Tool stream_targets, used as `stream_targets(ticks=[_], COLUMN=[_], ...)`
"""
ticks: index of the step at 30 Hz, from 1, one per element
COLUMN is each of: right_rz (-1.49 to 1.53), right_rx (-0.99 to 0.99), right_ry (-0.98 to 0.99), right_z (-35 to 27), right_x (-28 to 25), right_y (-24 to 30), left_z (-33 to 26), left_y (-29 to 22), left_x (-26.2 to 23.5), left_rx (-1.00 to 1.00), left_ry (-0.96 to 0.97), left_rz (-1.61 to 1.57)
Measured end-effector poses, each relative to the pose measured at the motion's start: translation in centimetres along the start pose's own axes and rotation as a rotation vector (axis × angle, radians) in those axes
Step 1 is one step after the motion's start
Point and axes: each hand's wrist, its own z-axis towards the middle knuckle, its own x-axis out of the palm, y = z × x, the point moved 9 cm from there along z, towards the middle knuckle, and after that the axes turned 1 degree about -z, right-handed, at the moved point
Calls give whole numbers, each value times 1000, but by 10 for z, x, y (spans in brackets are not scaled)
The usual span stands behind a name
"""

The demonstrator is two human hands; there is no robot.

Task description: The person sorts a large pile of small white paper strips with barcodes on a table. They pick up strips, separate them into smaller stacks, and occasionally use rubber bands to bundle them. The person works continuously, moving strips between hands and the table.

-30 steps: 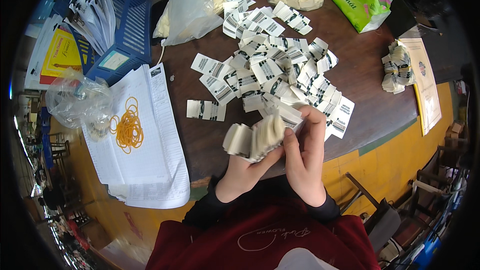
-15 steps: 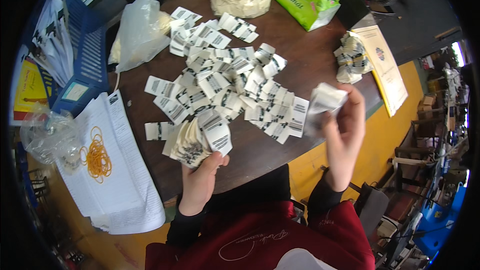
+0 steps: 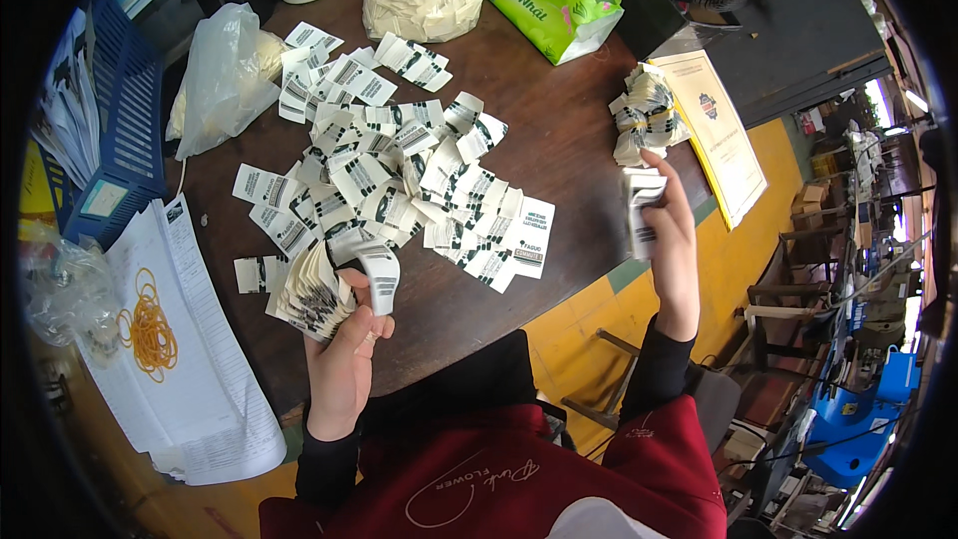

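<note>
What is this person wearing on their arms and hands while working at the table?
Both forearms are covered by snug black long sleeves that end at the wrists. The left hand and right hand are bare: no gloves, and no rings or watch that I can make out. Over the black sleeves the person wears a dark red top with thin white script and a looping line across it.

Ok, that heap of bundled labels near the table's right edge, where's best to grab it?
Take the heap of bundled labels across its middle, coming from above on its near side, where the right hand already hovers with a small stack. It sits loose and lumpy, so a wide pinch probably holds better than its curled ends.
</note>
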Motion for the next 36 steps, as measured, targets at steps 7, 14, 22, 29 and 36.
stream_targets(ticks=[7, 14, 22, 29, 36], right_rz=[-630, -683, -936, -493, 404], right_rx=[-258, -421, -603, -618, -288], right_ry=[-224, -505, 255, 66, 363], right_z=[6, -29, -59, -45, -66], right_x=[-1, -8, 167, 185, 203], right_y=[-17, 45, 55, 94, 86], left_z=[1, 1, 1, -1, -6], left_y=[-2, -2, -6, -11, 9], left_x=[4, 7, 11, 19, 12], left_rx=[-12, -32, 0, 43, -27], left_ry=[13, 30, 86, 212, 199], left_rz=[-44, -3, -78, -222, 90])
